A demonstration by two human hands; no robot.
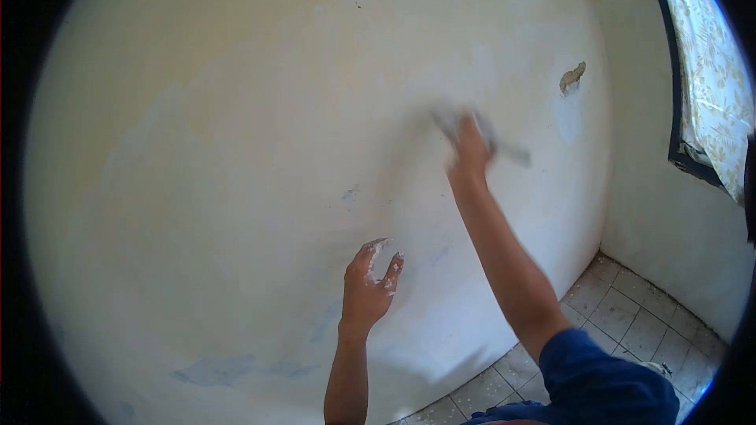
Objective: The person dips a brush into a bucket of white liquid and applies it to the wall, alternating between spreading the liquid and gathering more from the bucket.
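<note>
**Two hands at the wall, one tool between them**

From the head camera we count two hands, one tool, one wall in work, one window. Our right hand (471, 144) is raised high against the wall (236, 149), closed around a flat tool (504, 145); motion blurs it, so we cannot say exactly what kind of tool it is, only that a pale blade sticks out on both sides of the fist and lies against the plaster. Our left hand (368, 283) is lower, open, fingers spread and pointing up, holding nothing; white paste clings to its fingertips, and it sits just at the wall, though we cannot tell if it touches.

Around them: one chipped hole (572, 77) in the plaster up right of the tool, bluish patches (228, 368) low on the wall, a tiled floor (622, 307) at lower right, and a curtain (713, 63) over the window on the side wall. A blue sleeve (606, 378) covers the right upper arm. Nothing stands between hands and wall.
</note>
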